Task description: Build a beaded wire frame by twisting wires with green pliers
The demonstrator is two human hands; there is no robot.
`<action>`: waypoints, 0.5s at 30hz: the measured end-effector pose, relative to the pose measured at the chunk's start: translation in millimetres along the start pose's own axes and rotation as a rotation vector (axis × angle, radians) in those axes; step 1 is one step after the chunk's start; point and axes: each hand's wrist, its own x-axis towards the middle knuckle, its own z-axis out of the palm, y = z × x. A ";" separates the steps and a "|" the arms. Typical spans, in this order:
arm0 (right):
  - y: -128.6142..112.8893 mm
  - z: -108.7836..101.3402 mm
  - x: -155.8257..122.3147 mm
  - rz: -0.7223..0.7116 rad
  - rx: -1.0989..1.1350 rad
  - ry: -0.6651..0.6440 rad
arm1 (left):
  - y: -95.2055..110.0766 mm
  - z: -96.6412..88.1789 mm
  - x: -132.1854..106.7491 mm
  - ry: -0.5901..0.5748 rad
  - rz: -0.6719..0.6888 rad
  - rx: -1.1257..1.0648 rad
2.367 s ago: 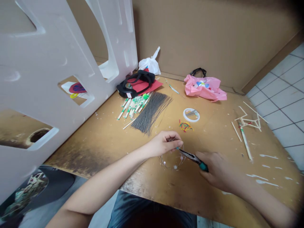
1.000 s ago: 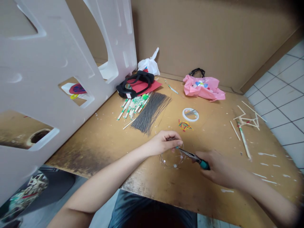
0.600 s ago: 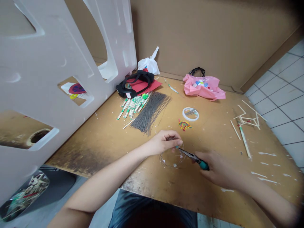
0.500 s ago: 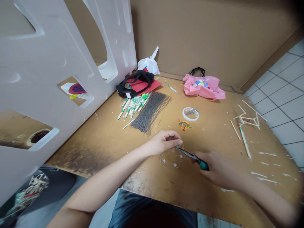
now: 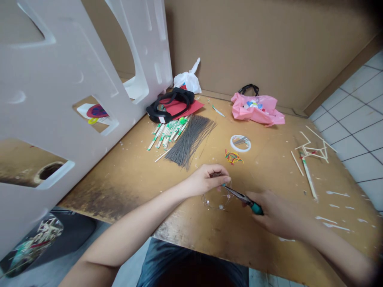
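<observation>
Over the front middle of the table, my left hand (image 5: 211,179) is closed, thumb and fingers pinching a thin wire ring with beads (image 5: 220,207). The ring hangs below the fingers, and a small teal bead shows at the fingertips. My right hand (image 5: 267,209) is wrapped round the green handles of long-nose pliers (image 5: 239,195). The pliers' jaws point left and meet the wire beside the teal bead; whether they grip it is too small to tell. Beyond my hands lie red and yellow rubber bands (image 5: 233,157) and a white ring-shaped lid (image 5: 240,143) with short wires inside.
A bundle of grey wires (image 5: 191,141) lies beside wrapped chopsticks (image 5: 167,133) and a black headset strap (image 5: 154,111). At the back stand a pink bag (image 5: 257,109) and a white bag (image 5: 188,81). Joined sticks (image 5: 314,151) lie right. A white plastic panel (image 5: 98,52) walls the left.
Hardly anything differs. Both hands, the wire ring and the pliers keep nearly the same places, and the whole view has shifted very slightly.
</observation>
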 end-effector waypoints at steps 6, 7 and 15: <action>3.9 1.6 2.4 -0.008 0.082 -0.042 | 0.5 -0.8 1.7 0.025 -0.001 -0.074; 5.8 2.4 2.9 -0.003 0.097 -0.029 | 1.5 -1.3 2.2 0.024 -0.001 -0.122; 18.5 4.4 -0.2 0.069 0.185 0.072 | 5.7 -3.9 4.0 0.106 -0.065 -0.256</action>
